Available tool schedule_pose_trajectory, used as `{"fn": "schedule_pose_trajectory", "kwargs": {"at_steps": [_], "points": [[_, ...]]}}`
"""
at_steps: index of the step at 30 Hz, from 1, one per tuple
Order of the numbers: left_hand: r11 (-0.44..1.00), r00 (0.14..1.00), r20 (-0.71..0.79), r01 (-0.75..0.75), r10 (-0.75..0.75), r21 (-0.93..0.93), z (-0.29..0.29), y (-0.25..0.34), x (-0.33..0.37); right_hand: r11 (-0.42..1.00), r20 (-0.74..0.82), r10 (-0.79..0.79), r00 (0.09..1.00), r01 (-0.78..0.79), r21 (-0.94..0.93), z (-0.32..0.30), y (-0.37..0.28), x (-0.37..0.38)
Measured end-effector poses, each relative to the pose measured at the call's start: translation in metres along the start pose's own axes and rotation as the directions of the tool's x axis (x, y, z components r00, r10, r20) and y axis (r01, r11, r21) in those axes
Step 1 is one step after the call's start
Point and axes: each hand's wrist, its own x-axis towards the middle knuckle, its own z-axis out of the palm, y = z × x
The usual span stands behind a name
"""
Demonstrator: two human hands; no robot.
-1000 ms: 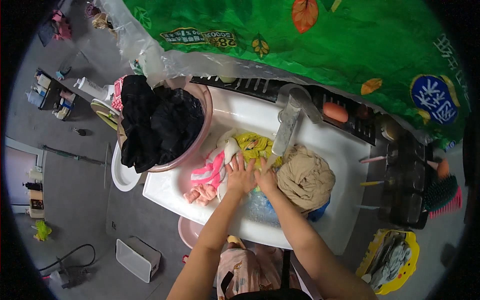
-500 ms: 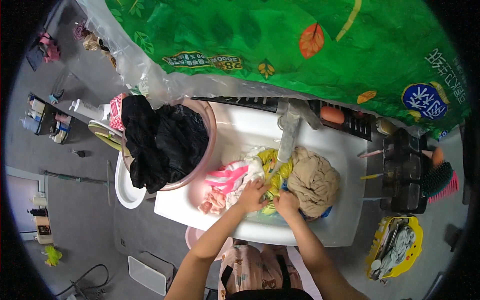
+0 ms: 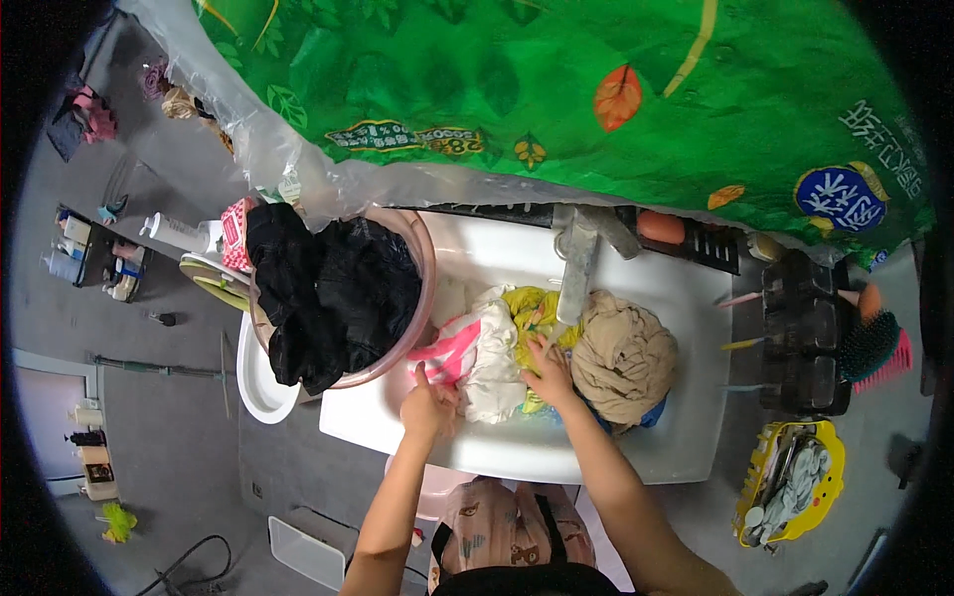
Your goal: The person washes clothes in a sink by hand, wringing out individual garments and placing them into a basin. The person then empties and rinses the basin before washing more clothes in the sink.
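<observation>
In the white sink lies a row of wet clothes. My left hand is at the sink's left side, its fingers curled round a salmon-pink cloth that it mostly covers. My right hand rests on a yellow garment under the faucet, fingers apart. Between the hands lies a white garment, beside pink-and-white striped cloth. A bunched beige garment sits right of my right hand, with a bit of blue cloth under it.
A pink basin heaped with black clothes overlaps the sink's left end. A big green plastic package hangs over the far side. Right of the sink are a dark brush holder and a yellow basket.
My left hand has moved left from the white garment to the salmon-pink cloth. My right hand has shifted slightly left and away from me, its fingers spreading on the yellow garment.
</observation>
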Motion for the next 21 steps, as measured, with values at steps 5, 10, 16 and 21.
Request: {"fn": "schedule_pose_trajectory", "kwargs": {"at_steps": [5,10,16,21], "points": [[0.849,0.886,-0.183,-0.461,0.425,-0.258,0.016,0.071,-0.009,0.463,-0.065,0.375,0.925,-0.126,0.877,-0.001,0.022,-0.020],[0.482,0.904,0.150,-0.069,0.401,-0.873,0.092,0.116,0.026,-0.578,0.429,0.280,0.859,-0.205,0.790,-0.036,0.002,-0.012],[0.221,0.920,0.337,0.293,0.200,-0.930,0.183,0.066,0.083,-0.432,0.450,0.281,0.848,-0.307,0.848,-0.007,0.029,-0.005],[0.714,0.943,-0.183,-0.331,0.279,-0.617,0.180,0.096,0.050,-0.459,0.590,0.355,0.725,-0.415,0.785,-0.035,0.004,-0.010]]}}
